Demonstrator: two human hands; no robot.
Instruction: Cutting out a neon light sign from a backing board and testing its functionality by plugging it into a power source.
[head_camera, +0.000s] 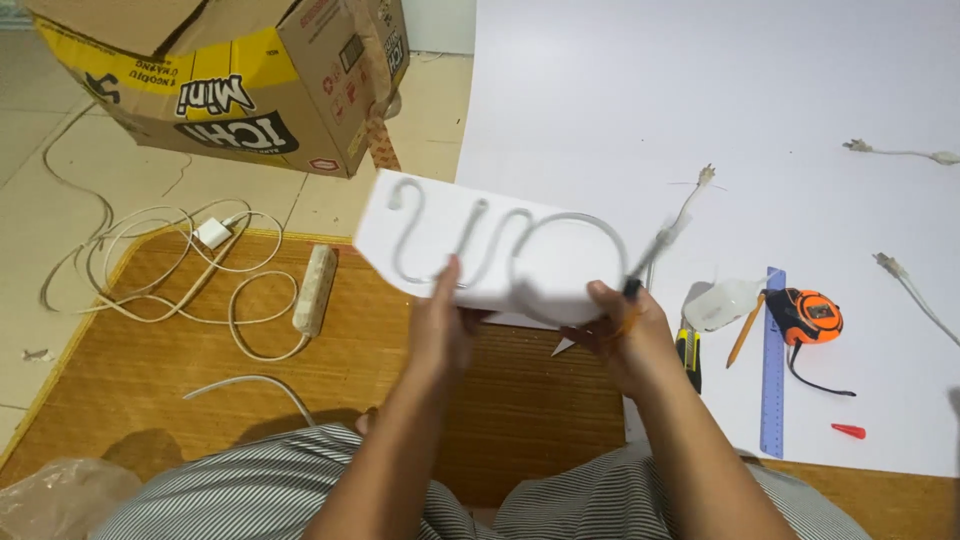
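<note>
Your striped clothing (300, 480) fills the bottom of the view, and your two forearms go up from it to a white board (440, 255) that you hold in the air above the woven mat (150, 370). Your left hand (440, 325) holds the lower edge of the board, with the thumb pressed on its front side, so this grip is pinching the board. Your right hand (625, 335) is at the lower right corner of the board; its grip is pressed together around a thin pen-like tool (655, 245), which points up and to the right. I cannot tell if this hand also holds the board. A grey tube (500, 245) bent in curves lies on the front of the board, just above both hands; the picture there is blurred.

Right of your right hand, on the big white sheet (620, 110) on the floor, lie a yellow and black cutter (688, 355), a pencil (745, 330), a blue ruler (772, 370) and an orange tape measure (810, 315), close together. On the mat's left part a white power strip (315, 290) lies with its looped cable (150, 270). A cardboard box (240, 80) stands on the tiled floor beyond the mat's far edge.
</note>
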